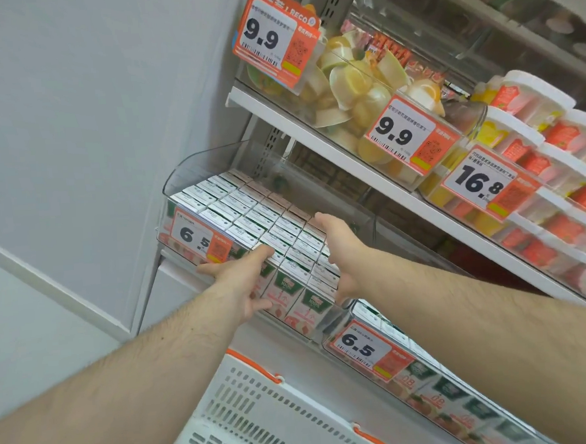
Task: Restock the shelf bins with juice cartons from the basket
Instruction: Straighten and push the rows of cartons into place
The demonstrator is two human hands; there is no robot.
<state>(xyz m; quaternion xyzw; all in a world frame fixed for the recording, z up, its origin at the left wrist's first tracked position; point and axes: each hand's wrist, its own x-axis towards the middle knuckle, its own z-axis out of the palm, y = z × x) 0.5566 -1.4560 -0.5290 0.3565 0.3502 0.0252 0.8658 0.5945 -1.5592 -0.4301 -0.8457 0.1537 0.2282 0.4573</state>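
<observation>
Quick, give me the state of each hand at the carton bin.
Left hand: open, straight fingers resting against the front juice cartons in the clear bin.
Right hand: open, flat against the cartons' side.

This is a shop, at a chilled display of white shelves (378, 179). Orange price tags (404, 136) with large numbers, barcodes and square codes hang on the fronts of the clear bins (186, 180): 9.9 twice on the upper shelf, 16.8 beside them, 6.5 on the two lower bins. The goods stand in rows of many alike: small juice cartons (249, 207) packed tight in one bin, cups of cut fruit (355, 87) in another, white-lidded tubs (532, 118) stacked to the right. A white plastic shopping basket (262, 412) with orange trim sits below the shelves.
</observation>
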